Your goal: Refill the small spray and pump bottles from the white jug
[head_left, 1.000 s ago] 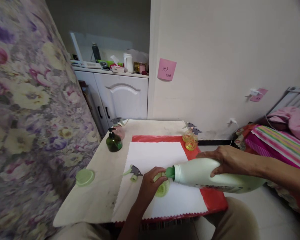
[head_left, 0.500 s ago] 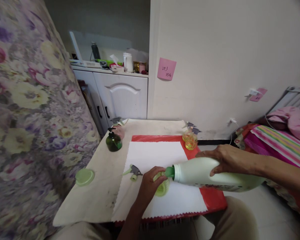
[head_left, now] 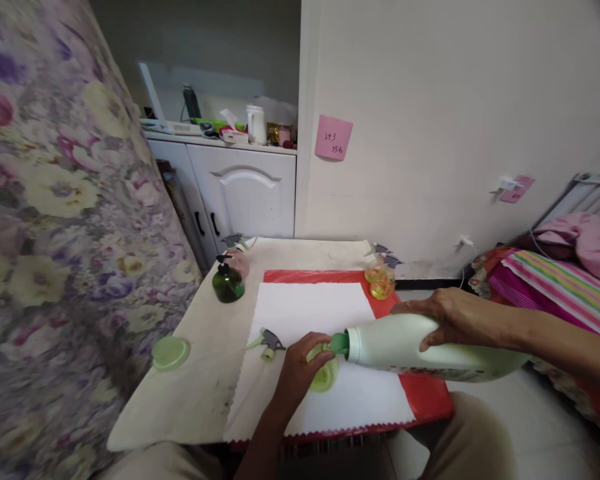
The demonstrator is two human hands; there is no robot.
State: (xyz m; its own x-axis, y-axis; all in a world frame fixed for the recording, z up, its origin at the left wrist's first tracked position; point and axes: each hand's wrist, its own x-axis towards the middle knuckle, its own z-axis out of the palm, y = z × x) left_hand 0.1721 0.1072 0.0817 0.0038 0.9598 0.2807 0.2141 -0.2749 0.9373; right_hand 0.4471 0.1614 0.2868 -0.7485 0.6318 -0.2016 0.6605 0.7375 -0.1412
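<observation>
My right hand (head_left: 455,317) grips a large pale green bottle (head_left: 430,350), tipped almost flat with its green neck (head_left: 339,344) pointing left. That neck meets the mouth of a small clear green bottle (head_left: 325,377), which my left hand (head_left: 300,373) is wrapped around on the white cloth (head_left: 310,313). A grey and green spray head (head_left: 267,345) lies loose on the cloth just left of my left hand.
A red mat (head_left: 430,400) lies under the cloth on the small table (head_left: 205,393). On it stand a dark green pump bottle (head_left: 227,283), a pink spray bottle (head_left: 237,257), a yellow spray bottle (head_left: 380,280) and a green lid (head_left: 170,352). Floral fabric (head_left: 55,233) hangs left; bedding (head_left: 570,280) lies right.
</observation>
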